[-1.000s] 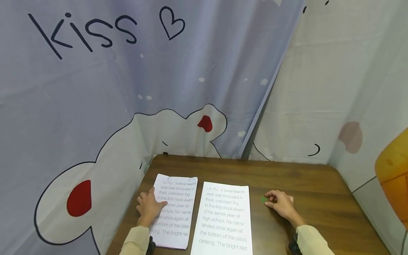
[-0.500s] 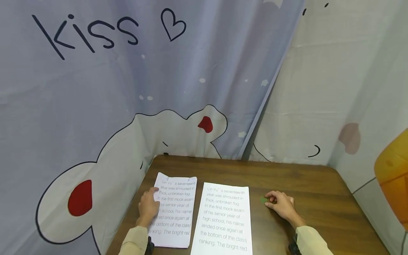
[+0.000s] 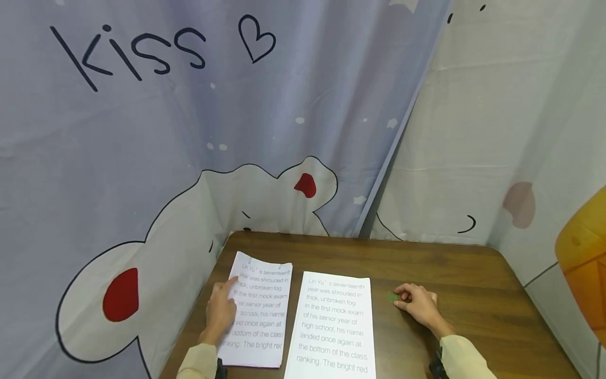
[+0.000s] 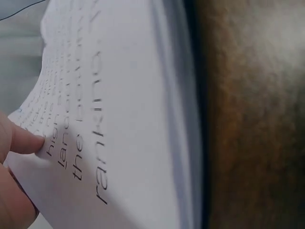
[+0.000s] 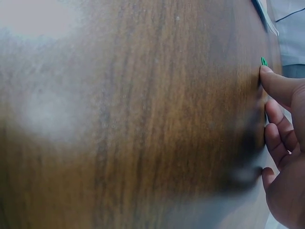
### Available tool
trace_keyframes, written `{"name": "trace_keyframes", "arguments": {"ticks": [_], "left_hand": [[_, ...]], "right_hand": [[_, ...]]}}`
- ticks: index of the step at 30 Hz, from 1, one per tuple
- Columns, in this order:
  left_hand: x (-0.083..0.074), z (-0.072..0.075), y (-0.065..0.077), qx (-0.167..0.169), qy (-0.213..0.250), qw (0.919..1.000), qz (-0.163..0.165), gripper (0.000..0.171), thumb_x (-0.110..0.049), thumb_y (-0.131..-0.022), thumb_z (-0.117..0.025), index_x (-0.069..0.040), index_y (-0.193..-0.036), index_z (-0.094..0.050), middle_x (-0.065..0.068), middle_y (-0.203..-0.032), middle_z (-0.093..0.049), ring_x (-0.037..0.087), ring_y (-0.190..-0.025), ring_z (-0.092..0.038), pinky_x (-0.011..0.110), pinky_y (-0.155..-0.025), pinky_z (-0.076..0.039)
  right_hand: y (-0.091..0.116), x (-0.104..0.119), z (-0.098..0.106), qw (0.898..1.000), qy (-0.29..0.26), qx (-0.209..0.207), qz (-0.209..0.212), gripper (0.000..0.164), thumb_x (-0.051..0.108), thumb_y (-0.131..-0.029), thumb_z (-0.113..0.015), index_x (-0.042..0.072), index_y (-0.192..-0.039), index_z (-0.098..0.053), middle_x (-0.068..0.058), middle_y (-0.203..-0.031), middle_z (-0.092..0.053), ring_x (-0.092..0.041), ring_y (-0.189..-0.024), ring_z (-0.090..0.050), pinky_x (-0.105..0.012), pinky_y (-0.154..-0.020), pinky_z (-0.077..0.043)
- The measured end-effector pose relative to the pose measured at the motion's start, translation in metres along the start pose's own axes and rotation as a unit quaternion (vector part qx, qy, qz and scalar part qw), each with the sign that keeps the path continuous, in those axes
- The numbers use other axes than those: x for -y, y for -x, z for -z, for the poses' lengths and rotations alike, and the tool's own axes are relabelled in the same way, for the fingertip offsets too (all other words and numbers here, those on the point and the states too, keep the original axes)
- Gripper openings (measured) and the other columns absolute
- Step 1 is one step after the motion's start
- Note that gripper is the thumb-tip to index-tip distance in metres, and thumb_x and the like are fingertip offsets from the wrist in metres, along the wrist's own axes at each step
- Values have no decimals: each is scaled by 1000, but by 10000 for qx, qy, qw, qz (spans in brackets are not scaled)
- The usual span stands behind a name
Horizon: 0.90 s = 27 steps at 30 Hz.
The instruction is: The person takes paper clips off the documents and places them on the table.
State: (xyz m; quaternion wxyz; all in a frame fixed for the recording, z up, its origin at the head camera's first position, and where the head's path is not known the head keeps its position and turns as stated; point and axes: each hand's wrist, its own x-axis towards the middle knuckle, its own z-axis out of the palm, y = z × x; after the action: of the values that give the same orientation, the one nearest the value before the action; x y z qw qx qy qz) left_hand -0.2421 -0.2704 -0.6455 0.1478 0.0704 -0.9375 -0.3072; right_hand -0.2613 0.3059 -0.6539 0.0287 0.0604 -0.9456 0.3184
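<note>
My left hand (image 3: 220, 310) is at the left edge of a clipped stack of printed paper (image 3: 265, 316). Its index finger reaches over the top sheet, and in the left wrist view the thumb (image 4: 28, 141) lies on the print while other fingers are partly hidden past the edge. That side of the stack curves upward. Near the stack's top edge sit two paper clips (image 3: 250, 260). On the right side of the table, my right hand (image 3: 418, 303) pinches a small green paper clip (image 3: 392, 297) between thumb and index finger, close over the wood; the remaining fingers curl loosely.
A second printed sheet (image 3: 331, 326) lies flat between the hands, right of the stack, with a narrow gap. The brown wooden table (image 3: 454, 273) has rounded far corners. Printed curtains (image 3: 265, 116) hang behind it and along both sides.
The left thumb has drawn in from the page, and the index finger now points farther up it. The stack's upper left corner has risen slightly. My right hand has stayed in place.
</note>
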Motion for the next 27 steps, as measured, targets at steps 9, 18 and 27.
{"name": "trace_keyframes", "arguments": {"ticks": [9, 18, 27], "left_hand": [[-5, 15, -6, -156, 853, 9958, -292, 76, 18, -79, -62, -8, -150, -58, 26, -129, -61, 41, -108, -60, 56, -95, -50], [-12, 36, -10, 288, 1834, 9825, 178, 81, 15, -85, -58, -11, -160, -45, 26, -157, -45, 46, -146, -42, 62, -124, -31], [-24, 56, -11, 332, 2590, 9638, 531, 85, 14, -89, -55, -20, -165, -40, 21, -164, -41, 34, -133, -52, 25, -98, -48]], "right_hand": [[0, -2, 0, 10000, 25, 8, -12, 23, 22, -86, -87, 18, -107, -77, 5, -89, -63, -19, -90, -55, -53, -89, -27], [0, -2, -1, 10000, -6, -68, 27, 24, 21, -86, -88, 17, -107, -77, 5, -88, -64, -19, -90, -56, -53, -89, -27], [-1, -5, -3, 10000, 12, -68, 66, 24, 22, -86, -87, 18, -107, -77, 6, -88, -63, -18, -90, -56, -54, -90, -27]]}}
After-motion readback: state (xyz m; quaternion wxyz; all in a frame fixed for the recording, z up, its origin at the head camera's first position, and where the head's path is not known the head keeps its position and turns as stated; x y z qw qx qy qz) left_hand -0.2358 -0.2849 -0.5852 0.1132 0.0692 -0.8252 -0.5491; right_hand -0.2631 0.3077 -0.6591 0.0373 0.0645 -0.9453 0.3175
